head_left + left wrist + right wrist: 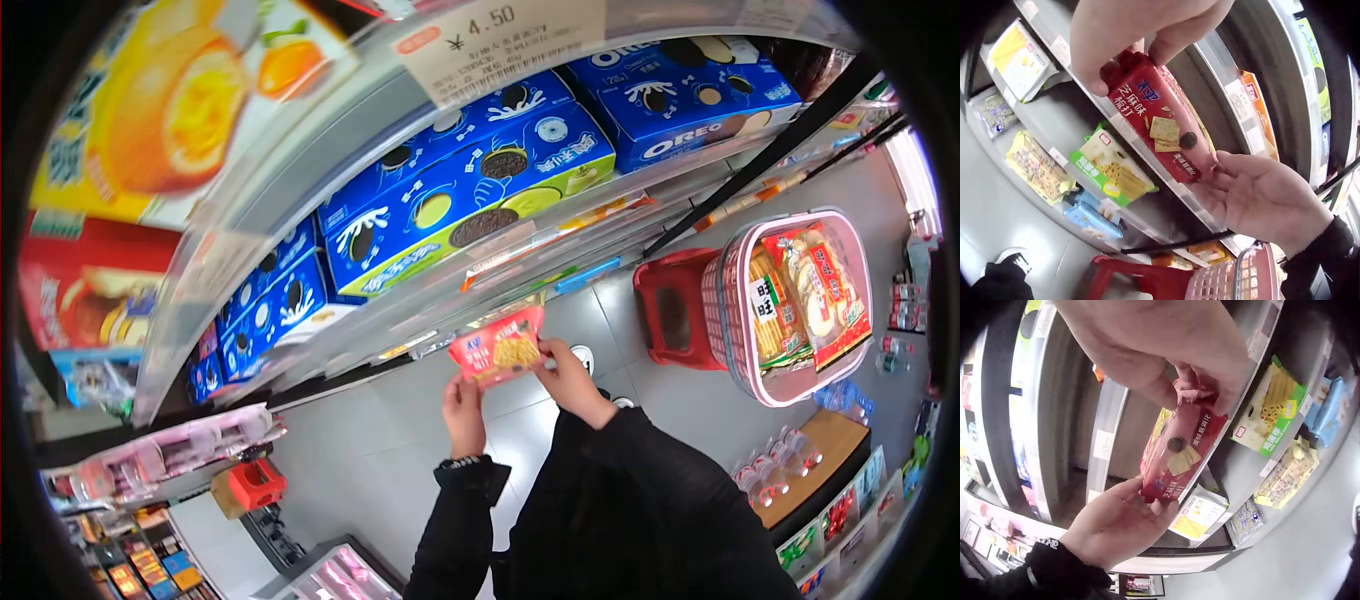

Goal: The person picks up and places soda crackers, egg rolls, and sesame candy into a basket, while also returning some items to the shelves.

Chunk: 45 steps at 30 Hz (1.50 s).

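Observation:
A red cracker packet [498, 346] is held level between both hands in the head view. The left hand [463, 415] pinches its left end and the right hand [575, 382] pinches its right end. Seen from the left wrist, the packet [1163, 125] has its printed face showing, with the left hand [1147, 34] gripping the upper end and the right hand [1266, 194] at the lower end. In the right wrist view the right hand [1166, 347] pinches one crimped end of the packet [1179, 450], and the left hand [1116, 522] holds the other.
Blue cookie boxes [470, 190] fill the shelf ahead, below a price tag [500, 45]. To the right, a pink basket [735, 310] with snack bags stands by a red stool [672, 310]. Bottles [780, 465] are lower right. Green-and-white packets [1113, 165] lie on lower shelves.

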### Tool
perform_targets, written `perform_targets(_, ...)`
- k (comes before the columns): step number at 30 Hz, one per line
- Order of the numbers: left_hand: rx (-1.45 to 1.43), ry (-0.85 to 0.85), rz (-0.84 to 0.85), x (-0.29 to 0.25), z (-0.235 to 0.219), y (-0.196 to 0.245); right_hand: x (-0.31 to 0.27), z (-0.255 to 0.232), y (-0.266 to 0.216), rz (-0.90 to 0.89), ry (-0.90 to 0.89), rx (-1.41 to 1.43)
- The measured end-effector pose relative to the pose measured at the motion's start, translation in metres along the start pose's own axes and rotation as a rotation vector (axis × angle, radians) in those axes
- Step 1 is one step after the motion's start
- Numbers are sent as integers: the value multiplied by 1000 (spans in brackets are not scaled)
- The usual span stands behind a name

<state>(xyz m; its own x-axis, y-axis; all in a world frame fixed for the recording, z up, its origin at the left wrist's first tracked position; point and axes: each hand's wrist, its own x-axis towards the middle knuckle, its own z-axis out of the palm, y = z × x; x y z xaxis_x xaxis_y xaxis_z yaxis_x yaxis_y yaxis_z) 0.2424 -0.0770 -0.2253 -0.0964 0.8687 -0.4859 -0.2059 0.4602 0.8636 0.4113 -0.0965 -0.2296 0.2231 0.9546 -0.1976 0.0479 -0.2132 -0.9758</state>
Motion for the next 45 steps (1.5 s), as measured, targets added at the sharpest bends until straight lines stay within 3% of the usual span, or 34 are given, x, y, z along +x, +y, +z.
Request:
perform_targets(7, -84, 13, 28, -107, 1, 10, -82, -31, -41, 28, -107, -105)
perform_targets(13, -34, 126, 164, -132, -8, 61, -90, -24, -110, -165, -150, -148)
perform_targets(20, -19, 60, 325, -90, -19, 119, -56, 12, -139, -225, -107, -69)
perform_targets(25, 64, -96, 389, -33, -26, 156, 7, 43, -134, -258, -86, -136)
perform_targets(27, 82, -85, 380, 0, -30, 163, 37, 59, -126, -349, -40, -121)
perform_targets(29, 339, -140, 545, 33, -41, 168, 59, 71, -126, -391, 6, -171)
perform_targets(31, 468, -210, 446, 56, -46, 179, 78, 80, -124, -453, 33, -254)
perform_targets(32, 504, -196, 487, 66, -45, 180, 83, 83, -124, -429, 31, -257)
perform_targets(33, 486, -122, 688, 80, -45, 171, 87, 85, -124, -425, 18, -326)
perform_targets(35, 681, -94, 628, 91, -49, 168, 95, 85, -117, -401, -2, -404)
perform_targets(37, 545, -155, 599, 93, -44, 166, 100, 84, -109, -490, 21, -489)
perform_targets(39, 634, -145, 651, 99, -46, 164, 98, 81, -111, -425, -8, -511)
perform_targets(41, 585, -235, 527, 105, -53, 162, 93, 81, -119, -347, -2, -488)
perform_targets(43, 744, -89, 710, 88, -54, 167, 76, 82, -115, -364, 39, -487)
perform_targets(45, 595, 123, 786, 71, -62, 157, 50, 81, -111, -409, 136, -406)
